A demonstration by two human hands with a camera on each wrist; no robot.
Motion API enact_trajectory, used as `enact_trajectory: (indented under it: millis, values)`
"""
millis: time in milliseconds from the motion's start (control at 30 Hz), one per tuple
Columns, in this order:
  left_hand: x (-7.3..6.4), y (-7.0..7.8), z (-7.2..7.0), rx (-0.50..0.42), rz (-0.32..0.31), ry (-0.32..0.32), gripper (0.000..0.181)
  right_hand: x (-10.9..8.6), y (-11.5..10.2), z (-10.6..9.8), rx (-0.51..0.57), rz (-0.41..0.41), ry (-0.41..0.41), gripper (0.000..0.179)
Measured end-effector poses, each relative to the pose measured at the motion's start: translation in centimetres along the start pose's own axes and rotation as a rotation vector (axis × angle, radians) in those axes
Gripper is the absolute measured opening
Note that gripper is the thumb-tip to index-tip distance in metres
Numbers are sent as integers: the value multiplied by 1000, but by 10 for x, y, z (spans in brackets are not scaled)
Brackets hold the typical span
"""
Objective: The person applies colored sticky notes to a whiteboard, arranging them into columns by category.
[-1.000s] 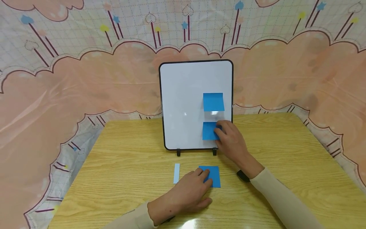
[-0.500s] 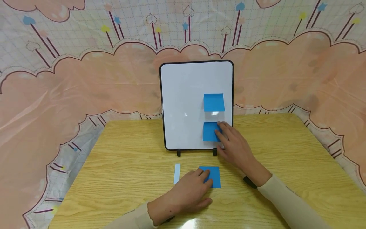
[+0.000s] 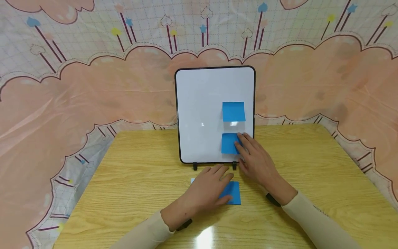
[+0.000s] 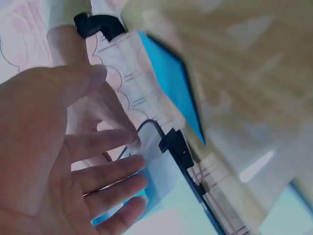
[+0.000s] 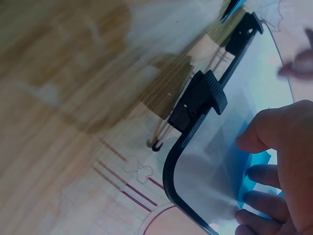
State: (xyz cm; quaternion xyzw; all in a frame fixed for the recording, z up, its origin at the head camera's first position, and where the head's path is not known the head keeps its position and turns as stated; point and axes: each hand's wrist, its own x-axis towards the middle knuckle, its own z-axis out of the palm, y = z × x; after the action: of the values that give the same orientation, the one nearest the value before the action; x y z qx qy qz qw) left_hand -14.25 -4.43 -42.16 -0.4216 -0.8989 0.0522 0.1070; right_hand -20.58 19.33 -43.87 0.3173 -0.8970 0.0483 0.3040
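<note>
My right hand (image 3: pixel 256 162) lies against the right side of the lower blue sticky note (image 3: pixel 228 143) on the whiteboard (image 3: pixel 202 114). Its fingers are fairly straight and cover part of that note; in the right wrist view, the note (image 5: pixel 249 181) shows behind the fingers. A second sticky note (image 3: pixel 234 112) hangs above it, its bottom edge standing off the board. Over the table, my left hand (image 3: pixel 206 188) has its fingers spread with nothing in them. Beneath and beside it lies a blue sticky-note pad (image 3: pixel 233 193), partly hidden by this hand; the left wrist view shows the pad (image 4: pixel 171 83) too.
Black feet (image 3: pixel 195 166) hold the whiteboard upright on the wooden table (image 3: pixel 140 166). A white strip (image 3: pixel 192 180) lies on the table, mostly hidden by my left hand. Patterned cloth (image 3: pixel 140 86) rises behind and at both sides.
My left hand has lifted off the blue pad and moved slightly forward, now covering most of the white strip. My right hand's fingers have straightened on the lower note, its wrist shifting right.
</note>
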Motion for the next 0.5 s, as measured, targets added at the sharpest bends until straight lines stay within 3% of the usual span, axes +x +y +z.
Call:
enact_trajectory:
  millis: [500]
  values:
    - [35, -15, -2, 26, -134, 154, 75, -1, 2, 2, -4, -9, 36, 64]
